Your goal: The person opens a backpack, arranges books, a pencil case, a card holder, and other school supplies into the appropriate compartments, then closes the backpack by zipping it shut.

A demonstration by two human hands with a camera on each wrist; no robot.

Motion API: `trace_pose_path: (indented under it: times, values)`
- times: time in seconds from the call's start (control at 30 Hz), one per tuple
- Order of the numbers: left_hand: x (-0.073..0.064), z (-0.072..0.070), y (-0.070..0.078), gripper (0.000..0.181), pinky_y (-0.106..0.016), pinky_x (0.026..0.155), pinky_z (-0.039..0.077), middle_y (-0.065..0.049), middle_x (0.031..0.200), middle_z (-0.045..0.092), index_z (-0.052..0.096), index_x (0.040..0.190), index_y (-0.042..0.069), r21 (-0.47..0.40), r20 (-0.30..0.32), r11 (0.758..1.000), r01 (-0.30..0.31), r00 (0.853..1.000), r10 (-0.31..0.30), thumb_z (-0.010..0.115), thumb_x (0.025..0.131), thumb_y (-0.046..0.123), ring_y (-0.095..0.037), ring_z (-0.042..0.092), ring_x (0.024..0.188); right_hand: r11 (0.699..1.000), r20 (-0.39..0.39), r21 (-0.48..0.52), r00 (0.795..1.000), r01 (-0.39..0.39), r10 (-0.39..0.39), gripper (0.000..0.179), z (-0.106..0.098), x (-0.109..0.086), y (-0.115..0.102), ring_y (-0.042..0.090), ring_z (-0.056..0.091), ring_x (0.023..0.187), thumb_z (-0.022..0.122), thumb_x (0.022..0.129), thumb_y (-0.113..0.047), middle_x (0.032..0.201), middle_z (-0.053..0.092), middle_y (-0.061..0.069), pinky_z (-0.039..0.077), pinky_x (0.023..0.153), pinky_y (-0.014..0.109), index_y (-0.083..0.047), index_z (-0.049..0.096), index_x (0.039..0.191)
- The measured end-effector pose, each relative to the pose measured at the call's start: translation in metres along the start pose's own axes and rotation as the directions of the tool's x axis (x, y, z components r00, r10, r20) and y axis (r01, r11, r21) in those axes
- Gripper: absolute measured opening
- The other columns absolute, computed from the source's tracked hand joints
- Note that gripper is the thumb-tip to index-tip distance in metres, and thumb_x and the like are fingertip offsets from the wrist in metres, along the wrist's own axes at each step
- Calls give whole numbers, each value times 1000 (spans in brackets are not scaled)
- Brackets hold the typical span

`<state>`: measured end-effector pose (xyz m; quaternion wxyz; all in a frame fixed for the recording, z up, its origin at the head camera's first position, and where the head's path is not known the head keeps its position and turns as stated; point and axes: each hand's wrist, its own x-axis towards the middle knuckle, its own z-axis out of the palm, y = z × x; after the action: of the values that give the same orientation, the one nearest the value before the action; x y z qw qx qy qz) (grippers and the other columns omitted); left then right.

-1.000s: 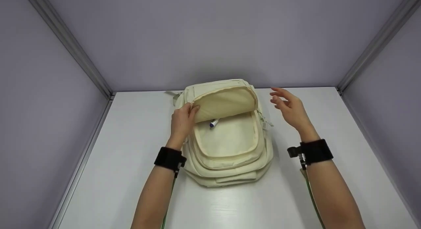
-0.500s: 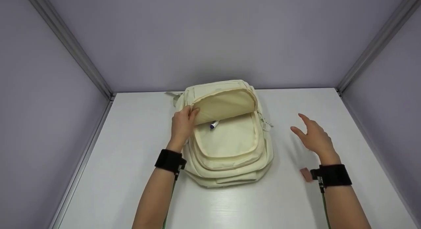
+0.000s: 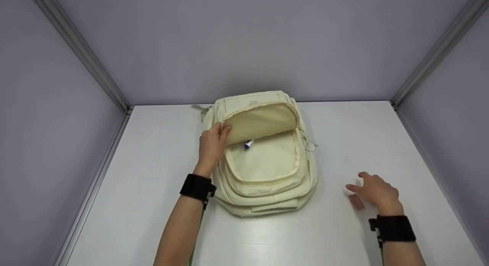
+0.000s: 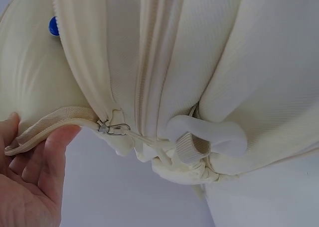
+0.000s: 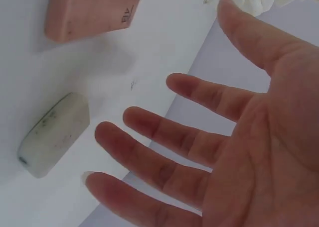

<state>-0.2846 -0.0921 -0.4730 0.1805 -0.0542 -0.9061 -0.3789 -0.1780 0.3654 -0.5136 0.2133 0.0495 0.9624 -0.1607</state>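
Note:
A cream backpack (image 3: 267, 187) lies on the white table with its front pocket unzipped. My left hand (image 3: 211, 145) pinches the left edge of the pocket flap (image 3: 263, 122), thumb on the inner side, and holds it raised. Out from under the flap pokes the blue end of a white marker (image 3: 248, 144). To the right of the bag, my right hand (image 3: 376, 191) hovers with spread fingers, holding nothing. Just below its thumb lies a pink eraser (image 3: 356, 202), marked "4B" in the right wrist view. That view also has a whitish, smudged eraser (image 5: 55, 135) near the fingertips.
A metal zipper pull (image 4: 113, 129) hangs by the flap's corner, with a white plastic loop (image 4: 227, 135) beside it. Grey-lilac panels (image 3: 244, 40) enclose the table at the back and both sides.
My right hand has moved from beside the bag's top down and to the right, over the pink eraser, which came into sight. The left hand stays on the flap.

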Motion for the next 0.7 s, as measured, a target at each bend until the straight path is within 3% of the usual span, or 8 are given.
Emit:
trace_pose_path:
  times: [0.13, 0.33, 0.53, 0.7]
  values:
    - [0, 0, 0, 38, -33, 52, 29, 4, 58, 32, 44, 70, 12, -5, -3, 1000, 6, 1000, -6, 64, 97, 31, -18, 38, 54, 999, 61, 32, 998, -23, 21, 80, 4, -2, 1, 39, 58, 87, 69, 87, -50, 106, 56, 33, 48, 67, 49, 11, 44, 132]
    - [0, 0, -1, 40, -33, 52, 30, 4, 58, 33, 43, 69, 12, -6, -1, 1000, 24, 1000, -24, 64, 96, 32, -19, 39, 55, 995, 76, 94, 996, 44, -51, 48, 15, -1, -3, 23, 53, 65, 72, 86, -17, 77, 56, 10, 44, 56, 35, 13, 51, 117]
    - [-1, 0, 0, 39, -33, 52, 31, 3, 58, 35, 45, 70, 11, -4, 2, 999, 35, 999, -35, 64, 96, 32, -20, 41, 56, 994, 76, 89, 995, 59, -66, 19, 19, 0, -7, 22, 53, 64, 66, 87, -5, 75, 58, 7, 43, 56, 34, 6, 57, 100]
    - [-1, 0, -1, 38, -34, 52, 32, 2, 58, 37, 46, 71, 11, -3, 2, 999, 38, 999, -38, 64, 96, 32, -21, 44, 57, 999, 93, 28, 995, 35, -37, 16, 19, -2, -9, 24, 51, 66, 67, 82, -5, 77, 58, 7, 41, 57, 36, -2, 57, 94]
